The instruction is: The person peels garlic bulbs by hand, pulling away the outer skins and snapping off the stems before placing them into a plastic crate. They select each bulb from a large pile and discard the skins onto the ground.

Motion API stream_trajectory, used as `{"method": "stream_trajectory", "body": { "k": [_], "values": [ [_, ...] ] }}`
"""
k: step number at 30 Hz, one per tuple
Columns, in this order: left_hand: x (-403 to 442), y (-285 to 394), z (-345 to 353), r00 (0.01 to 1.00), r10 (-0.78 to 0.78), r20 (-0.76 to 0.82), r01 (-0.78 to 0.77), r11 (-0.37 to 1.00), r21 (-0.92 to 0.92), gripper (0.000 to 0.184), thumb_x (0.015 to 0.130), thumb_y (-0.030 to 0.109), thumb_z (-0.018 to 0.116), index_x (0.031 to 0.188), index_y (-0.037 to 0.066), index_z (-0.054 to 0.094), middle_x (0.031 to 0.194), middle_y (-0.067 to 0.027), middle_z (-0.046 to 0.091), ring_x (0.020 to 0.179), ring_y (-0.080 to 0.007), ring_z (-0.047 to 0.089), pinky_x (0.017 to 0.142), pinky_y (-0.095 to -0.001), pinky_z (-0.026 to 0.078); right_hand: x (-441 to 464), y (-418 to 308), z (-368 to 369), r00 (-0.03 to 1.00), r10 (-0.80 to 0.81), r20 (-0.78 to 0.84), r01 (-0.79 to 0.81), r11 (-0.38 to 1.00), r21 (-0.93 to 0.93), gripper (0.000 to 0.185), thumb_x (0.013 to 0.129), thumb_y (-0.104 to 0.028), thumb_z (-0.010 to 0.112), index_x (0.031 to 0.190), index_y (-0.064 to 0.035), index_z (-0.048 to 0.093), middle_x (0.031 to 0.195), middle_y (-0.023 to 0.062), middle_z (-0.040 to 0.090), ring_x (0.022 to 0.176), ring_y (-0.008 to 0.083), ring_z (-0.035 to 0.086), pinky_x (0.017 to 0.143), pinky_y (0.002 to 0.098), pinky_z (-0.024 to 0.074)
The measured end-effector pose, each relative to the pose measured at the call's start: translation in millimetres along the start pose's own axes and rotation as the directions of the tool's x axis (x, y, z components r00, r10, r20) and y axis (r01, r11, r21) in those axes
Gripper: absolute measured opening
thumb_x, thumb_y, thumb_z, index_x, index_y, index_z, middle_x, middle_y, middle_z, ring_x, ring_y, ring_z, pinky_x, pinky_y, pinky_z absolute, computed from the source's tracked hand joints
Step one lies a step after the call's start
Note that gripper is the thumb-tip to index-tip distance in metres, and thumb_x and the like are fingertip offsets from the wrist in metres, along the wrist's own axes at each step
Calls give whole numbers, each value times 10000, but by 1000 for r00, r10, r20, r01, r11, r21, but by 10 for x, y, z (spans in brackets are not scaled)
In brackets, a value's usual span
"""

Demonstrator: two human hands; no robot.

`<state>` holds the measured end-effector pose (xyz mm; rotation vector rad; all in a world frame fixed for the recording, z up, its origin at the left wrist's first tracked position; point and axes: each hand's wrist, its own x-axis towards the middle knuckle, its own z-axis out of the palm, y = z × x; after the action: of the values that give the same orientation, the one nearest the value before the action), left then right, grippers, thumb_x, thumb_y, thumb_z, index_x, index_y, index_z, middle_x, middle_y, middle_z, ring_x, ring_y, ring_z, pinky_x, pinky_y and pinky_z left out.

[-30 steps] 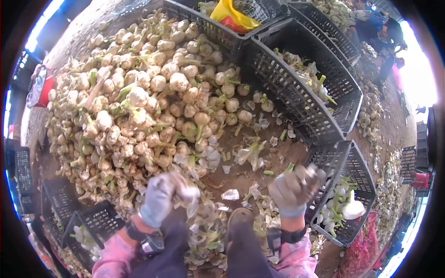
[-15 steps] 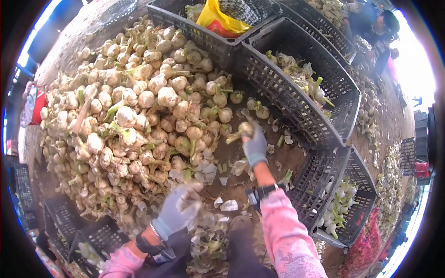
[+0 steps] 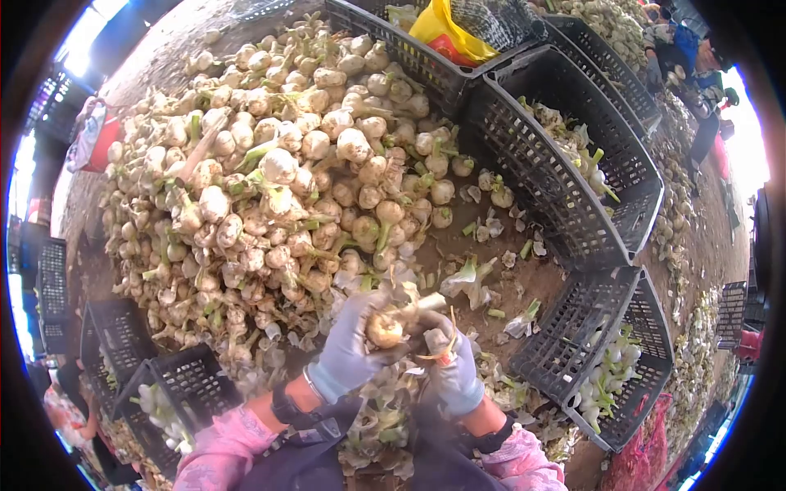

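Note:
Both gloved hands are close together low in the middle of the head view. My left hand has its fingers wrapped round a garlic bulb, root side up. My right hand touches the stem side, its fingers closed together; whether it grips the stem or loose skin is too blurred to tell. Peeled skin hangs about the fingers. Beyond the hands a large pile of garlic bulbs lies on the ground. Skins and cut stems are scattered beside it.
Black crates stand at the right and upper right, one with a yellow bag. A lower-right crate holds trimmed garlic. More crates stand lower left. A red net bag lies at lower right. People are at the upper right.
My right hand has come back from the edge of the pile to my left hand. The bulb it carried is now between the two hands. The view has shifted slightly.

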<state>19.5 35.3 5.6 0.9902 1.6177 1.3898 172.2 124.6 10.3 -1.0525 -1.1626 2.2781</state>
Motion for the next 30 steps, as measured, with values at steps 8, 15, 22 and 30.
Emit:
{"method": "stream_trajectory", "body": {
  "k": [8,15,22,30],
  "values": [
    [-61,205,25,957,250,147,-285,901,328,780,662,63,846,1321,37,430,1258,-198,499,1154,-387,523,978,-428,441,-86,54,-43,982,189,24,-165,782,602,207,919,-38,645,1112,20,597,1053,60,653,954,106,615,860,274,511],
    [-64,65,84,988,32,153,-2,981,-195,744,724,69,837,1331,12,410,1247,-123,523,1135,-208,540,973,-340,446,-153,-201,25,998,5,58,-16,981,195,275,935,-78,630,1183,37,596,1213,103,613,1038,140,592,908,297,494],
    [-75,-21,52,997,17,75,-6,991,-134,754,790,265,801,1346,-42,394,1212,-132,540,1101,-227,564,944,-342,466,-49,11,12,987,-152,-57,137,970,-201,229,866,-11,625,1092,27,637,1028,100,648,924,175,605,817,303,491],
    [21,139,40,851,514,105,-473,666,577,717,701,184,826,1289,-26,475,1153,-210,568,973,-386,601,822,-428,496,54,-26,-8,918,-395,-28,360,863,-353,289,718,3,646,1006,29,654,1001,130,643,869,220,622,793,308,491]
  ]
}}
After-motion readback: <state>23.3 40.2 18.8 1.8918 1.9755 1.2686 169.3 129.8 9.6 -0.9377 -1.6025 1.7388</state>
